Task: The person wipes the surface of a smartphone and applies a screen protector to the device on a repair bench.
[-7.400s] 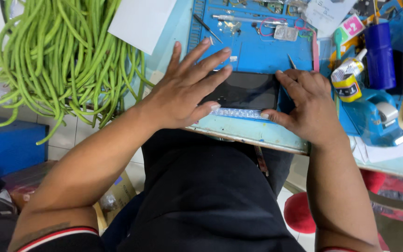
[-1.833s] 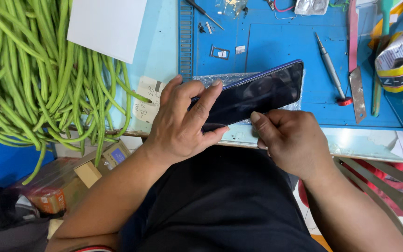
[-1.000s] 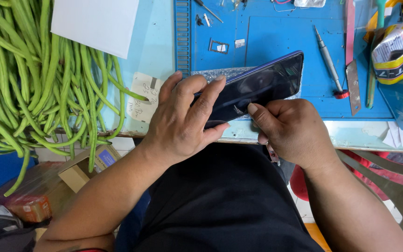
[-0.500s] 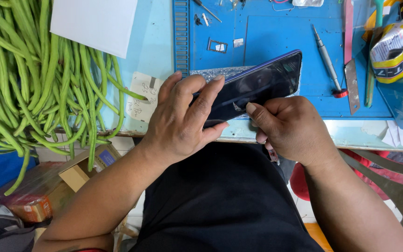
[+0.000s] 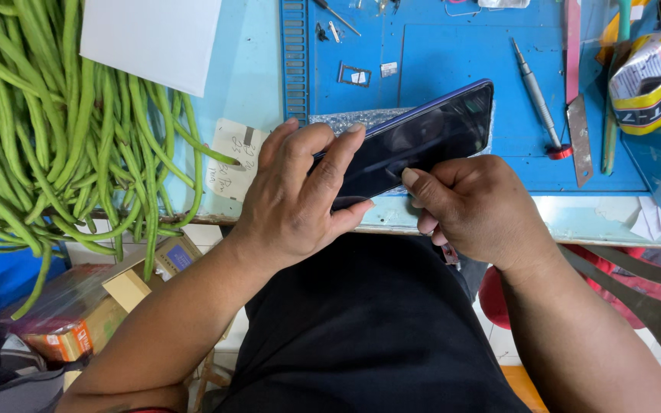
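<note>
A dark smartphone (image 5: 422,138) with a glossy black screen is tilted up off the blue work mat (image 5: 453,61), its right end raised. My left hand (image 5: 300,195) grips its near left end, fingers spread over the screen. My right hand (image 5: 476,206) pinches the phone's lower edge near the middle with thumb and fingertips. A silvery padded sheet (image 5: 353,118) lies on the mat under the phone.
A heap of long green beans (image 5: 47,130) covers the table's left side, with white paper (image 5: 151,38) above it. A screwdriver (image 5: 535,95), a blade (image 5: 575,107), small parts (image 5: 353,75) and a glue bottle (image 5: 640,65) lie on the mat. Boxes (image 5: 78,321) sit on the floor.
Since 7.4 s ago the phone has been lifted from flat on the mat and tilted up in both hands. Over the last second the hands and phone have barely moved.
</note>
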